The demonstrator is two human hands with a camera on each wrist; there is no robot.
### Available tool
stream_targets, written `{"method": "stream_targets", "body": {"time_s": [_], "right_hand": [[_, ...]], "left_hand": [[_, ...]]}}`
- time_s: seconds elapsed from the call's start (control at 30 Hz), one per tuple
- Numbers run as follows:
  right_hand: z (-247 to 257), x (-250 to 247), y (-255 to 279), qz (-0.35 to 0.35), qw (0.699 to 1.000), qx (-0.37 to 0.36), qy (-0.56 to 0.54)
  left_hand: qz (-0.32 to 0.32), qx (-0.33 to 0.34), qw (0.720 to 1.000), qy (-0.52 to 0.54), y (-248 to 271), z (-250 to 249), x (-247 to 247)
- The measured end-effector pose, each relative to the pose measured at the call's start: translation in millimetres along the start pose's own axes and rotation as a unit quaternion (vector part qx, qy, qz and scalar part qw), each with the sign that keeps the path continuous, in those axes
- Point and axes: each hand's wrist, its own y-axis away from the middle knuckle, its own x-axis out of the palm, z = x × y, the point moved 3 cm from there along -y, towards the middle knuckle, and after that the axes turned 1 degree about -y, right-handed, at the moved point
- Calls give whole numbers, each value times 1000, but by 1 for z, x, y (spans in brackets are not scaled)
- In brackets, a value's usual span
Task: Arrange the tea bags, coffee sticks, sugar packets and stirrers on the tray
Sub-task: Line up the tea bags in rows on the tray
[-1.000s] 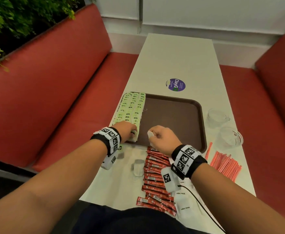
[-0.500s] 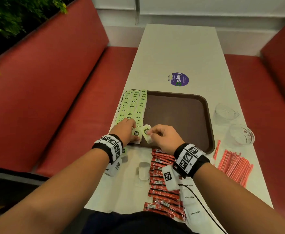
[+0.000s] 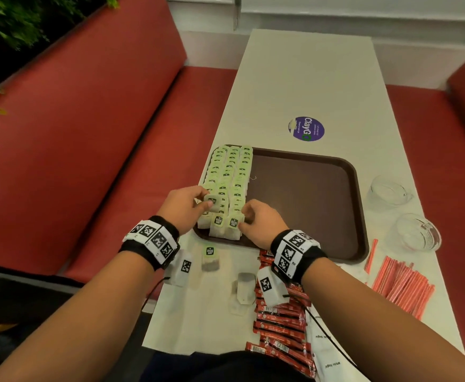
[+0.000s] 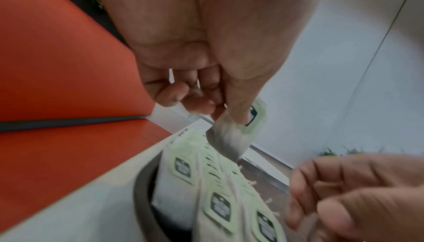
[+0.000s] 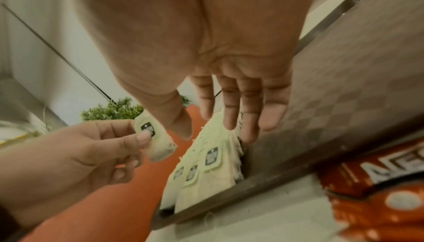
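While the left hand (image 3: 183, 206) pinches a tea bag (image 3: 213, 200) above the tray (image 3: 308, 199), rows of tea bags (image 3: 230, 175) lie below. Right hand (image 3: 259, 221), fingers relaxed, touches their near edge.

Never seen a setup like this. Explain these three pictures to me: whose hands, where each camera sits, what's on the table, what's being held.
No machine here: a person works bare-handed, wearing a camera on the head and one on each wrist. The big picture looks down from the head; the other two look along each hand.

On the white table sits a brown tray with rows of tea bags along its left side. Nearer the person lie red coffee sticks, white sugar packets and orange stirrers; two glass cups stand to the right.

The left hand pinches one tea bag. The right hand holds nothing; its straight fingers reach the rows.
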Motion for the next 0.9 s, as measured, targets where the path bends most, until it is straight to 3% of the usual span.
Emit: {"method": "stream_targets", "body": {"time_s": [0.13, 0.27, 0.5, 0.77, 0.9], "right_hand": [[1, 14, -10, 59, 996, 43, 48], [4, 23, -14, 66, 990, 43, 119], [5, 24, -17, 62, 989, 45, 123], [6, 21, -14, 68, 989, 40, 122], [3, 14, -7, 63, 988, 15, 137]], "left_hand": [[67, -61, 995, -36, 0, 20, 3], [104, -80, 990, -49, 1, 29, 17], [42, -102, 994, -15, 7, 30, 18], [57, -114, 991, -31, 8, 23, 25], [44, -75, 994, -70, 16, 13, 16]]}}
